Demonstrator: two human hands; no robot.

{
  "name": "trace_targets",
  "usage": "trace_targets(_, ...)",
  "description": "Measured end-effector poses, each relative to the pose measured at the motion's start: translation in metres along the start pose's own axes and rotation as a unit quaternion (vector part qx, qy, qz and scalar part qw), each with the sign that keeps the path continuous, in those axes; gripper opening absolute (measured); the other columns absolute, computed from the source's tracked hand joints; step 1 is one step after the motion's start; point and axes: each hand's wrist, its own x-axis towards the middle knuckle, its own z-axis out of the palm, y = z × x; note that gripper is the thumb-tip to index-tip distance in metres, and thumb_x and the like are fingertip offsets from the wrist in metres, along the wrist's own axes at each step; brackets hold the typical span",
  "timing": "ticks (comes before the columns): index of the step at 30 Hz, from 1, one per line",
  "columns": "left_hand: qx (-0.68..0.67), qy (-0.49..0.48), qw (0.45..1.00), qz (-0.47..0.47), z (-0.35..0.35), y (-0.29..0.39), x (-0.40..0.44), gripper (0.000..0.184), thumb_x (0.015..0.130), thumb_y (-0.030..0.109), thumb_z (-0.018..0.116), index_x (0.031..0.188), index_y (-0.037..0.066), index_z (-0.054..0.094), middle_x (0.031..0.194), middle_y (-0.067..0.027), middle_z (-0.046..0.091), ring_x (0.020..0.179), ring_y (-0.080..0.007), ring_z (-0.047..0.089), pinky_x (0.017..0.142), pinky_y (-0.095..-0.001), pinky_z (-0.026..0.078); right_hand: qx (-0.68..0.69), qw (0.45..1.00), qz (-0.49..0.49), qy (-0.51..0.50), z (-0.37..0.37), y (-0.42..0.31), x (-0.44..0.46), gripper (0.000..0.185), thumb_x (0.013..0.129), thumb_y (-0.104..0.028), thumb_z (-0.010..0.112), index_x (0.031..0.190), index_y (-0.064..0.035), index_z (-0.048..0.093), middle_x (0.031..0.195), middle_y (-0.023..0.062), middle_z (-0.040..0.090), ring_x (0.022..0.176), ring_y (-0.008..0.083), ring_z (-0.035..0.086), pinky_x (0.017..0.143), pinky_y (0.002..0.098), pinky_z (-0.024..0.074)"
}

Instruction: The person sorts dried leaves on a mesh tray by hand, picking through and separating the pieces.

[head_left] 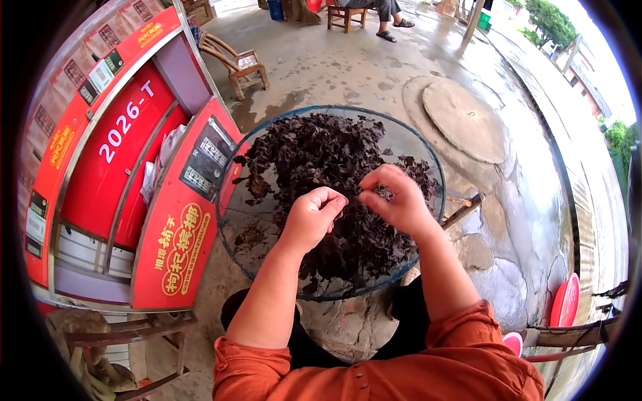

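Observation:
A heap of dark purple-brown, crinkled leaf-like pieces [328, 154] lies on a round mesh tray [251, 224] with a blue rim, in front of my knees. My left hand [314, 217] is closed above the heap, thumb pressed against the forefinger. Anything in that pinch is too small to make out. Just right of it, my right hand [398, 200] is curled, with thumb and forefinger bent close to each other. Dark leaves behind the fingertips hide whether a scrap is between them. The two hands are apart from each other.
A red display cabinet [184, 247] with printed lettering stands close on the left. Beyond the tray are a small wooden chair [244, 67] and a seated person's legs [386, 13]. A round concrete slab [465, 120] lies at right; a red basin [566, 301] sits farther right.

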Motion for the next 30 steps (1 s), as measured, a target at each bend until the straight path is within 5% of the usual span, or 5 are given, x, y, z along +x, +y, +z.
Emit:
trace_targets(3, 0.009, -0.008, 1.0, 0.005, 0.004, 0.001, 0.001, 0.014, 0.097, 0.018, 0.064, 0.095, 0.005, 0.066, 0.07, 0.0064, 0.055, 0.057, -0.0034, 0.047, 0.052, -0.0213, 0.04, -0.027, 0.997, -0.011, -0.065, 0.013, -0.005, -0.003, 0.011, 0.079, -0.004, 0.072, 0.087, -0.0058, 0.064, 0.087, 0.008, 0.066, 0.087, 0.0267, 0.063, 0.081, 0.0374, 0.0497)
trace_targets(11, 0.145, 0.04, 0.976, 0.155, -0.009, -0.007, 0.004, 0.025, 0.099, 0.013, 0.058, 0.12, 0.003, 0.067, 0.101, -0.0012, 0.066, 0.063, -0.0066, 0.051, 0.059, -0.0225, 0.046, -0.062, 0.955, 0.192, 0.216, -0.034, 0.089, -0.012, 0.009, 0.086, -0.008, 0.068, 0.094, -0.004, 0.067, 0.085, 0.0085, 0.067, 0.081, 0.0216, 0.063, 0.076, 0.0318, 0.0511)
trace_targets(17, 0.125, 0.064, 0.981, 0.132, -0.016, 0.001, 0.004, 0.022, 0.1, 0.009, 0.054, 0.116, 0.002, 0.067, 0.108, -0.0022, 0.065, 0.072, -0.0076, 0.054, 0.069, -0.0236, 0.049, -0.191, 0.953, 0.233, 0.037, -0.023, 0.131, 0.013, 0.014, 0.082, -0.021, 0.067, 0.091, -0.0124, 0.075, 0.097, 0.0088, 0.073, 0.109, 0.0303, 0.06, 0.095, 0.0405, 0.0475)
trace_targets(25, 0.137, 0.039, 0.979, 0.146, -0.023, 0.013, -0.001, 0.02, 0.099, 0.009, 0.055, 0.111, 0.002, 0.068, 0.108, -0.0031, 0.068, 0.102, -0.013, 0.062, 0.095, -0.0283, 0.047, -0.38, 0.856, 0.263, -0.23, -0.032, 0.141, 0.035, 0.025, 0.079, -0.03, 0.069, 0.095, -0.0114, 0.076, 0.089, 0.0119, 0.073, 0.086, 0.0303, 0.069, 0.078, 0.0382, 0.0546)
trace_targets(30, 0.121, 0.053, 0.983, 0.131, -0.025, 0.016, -0.002, 0.02, 0.098, 0.011, 0.057, 0.111, 0.002, 0.068, 0.11, -0.0032, 0.068, 0.103, -0.0122, 0.062, 0.095, -0.0284, 0.046, -0.054, 0.955, 0.285, 0.06, -0.037, 0.096, 0.023, 0.025, 0.085, -0.021, 0.071, 0.1, -0.002, 0.073, 0.081, 0.0056, 0.072, 0.072, 0.0125, 0.064, 0.069, 0.0282, 0.0499)
